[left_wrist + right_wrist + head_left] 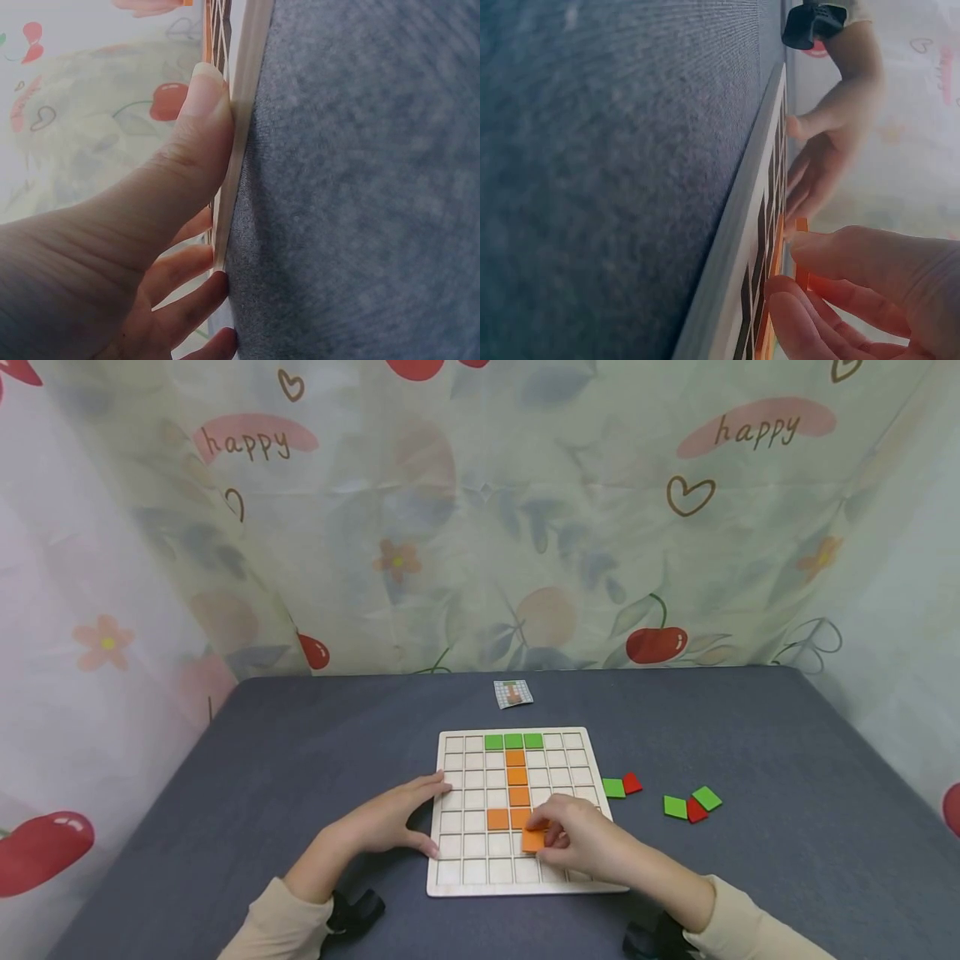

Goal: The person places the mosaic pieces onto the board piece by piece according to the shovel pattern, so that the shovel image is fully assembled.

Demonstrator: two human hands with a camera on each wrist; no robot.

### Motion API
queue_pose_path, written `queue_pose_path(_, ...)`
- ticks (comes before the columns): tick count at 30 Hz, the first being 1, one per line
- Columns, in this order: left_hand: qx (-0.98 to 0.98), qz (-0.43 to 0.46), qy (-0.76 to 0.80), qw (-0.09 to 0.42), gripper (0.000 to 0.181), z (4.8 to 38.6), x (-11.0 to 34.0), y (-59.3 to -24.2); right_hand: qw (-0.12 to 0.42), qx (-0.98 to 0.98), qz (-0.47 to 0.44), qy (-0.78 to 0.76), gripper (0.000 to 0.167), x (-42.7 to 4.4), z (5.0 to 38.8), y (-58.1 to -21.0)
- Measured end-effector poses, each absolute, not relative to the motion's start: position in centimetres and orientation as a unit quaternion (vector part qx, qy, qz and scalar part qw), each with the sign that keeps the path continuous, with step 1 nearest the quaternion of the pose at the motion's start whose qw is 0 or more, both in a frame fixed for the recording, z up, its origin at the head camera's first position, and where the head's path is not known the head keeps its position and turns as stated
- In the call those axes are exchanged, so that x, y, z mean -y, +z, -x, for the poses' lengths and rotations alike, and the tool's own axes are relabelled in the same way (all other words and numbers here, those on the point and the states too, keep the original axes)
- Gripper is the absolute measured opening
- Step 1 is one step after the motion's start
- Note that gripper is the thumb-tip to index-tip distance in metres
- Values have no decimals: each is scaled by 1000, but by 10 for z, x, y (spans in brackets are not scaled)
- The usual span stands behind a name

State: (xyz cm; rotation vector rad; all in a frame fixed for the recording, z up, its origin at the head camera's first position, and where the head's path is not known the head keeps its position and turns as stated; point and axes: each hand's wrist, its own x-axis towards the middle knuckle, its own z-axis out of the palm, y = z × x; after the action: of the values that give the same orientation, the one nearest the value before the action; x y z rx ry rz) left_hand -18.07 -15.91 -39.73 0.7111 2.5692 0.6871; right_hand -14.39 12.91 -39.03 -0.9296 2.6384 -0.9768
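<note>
The right hand pinches an orange square tile to its left — raised above the gridded board — while the left hand, fingers spread, touches the left edge.

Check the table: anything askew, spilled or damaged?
Nothing looks spilled or damaged. The loose red and green tiles right of the board look askew, lying at mixed angles, unlike the tiles set in its grid.

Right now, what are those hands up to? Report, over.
Right hand pinching orange tile over board. Left hand on board's left edge. Loose tiles off right, apparently not in the way.
</note>
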Motion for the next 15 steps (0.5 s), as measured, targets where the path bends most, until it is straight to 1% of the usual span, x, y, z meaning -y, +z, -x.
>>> queue_pose_path(9, -914, -257, 246, 194, 86, 180, 159, -397, 88, -888, 319, -319, 19, -124, 145, -392)
queue_pose_path(15, -913, -259, 248, 192, 86, 180, 160, -396, 76, -892, 324, -307, 17, -121, 145, -392)
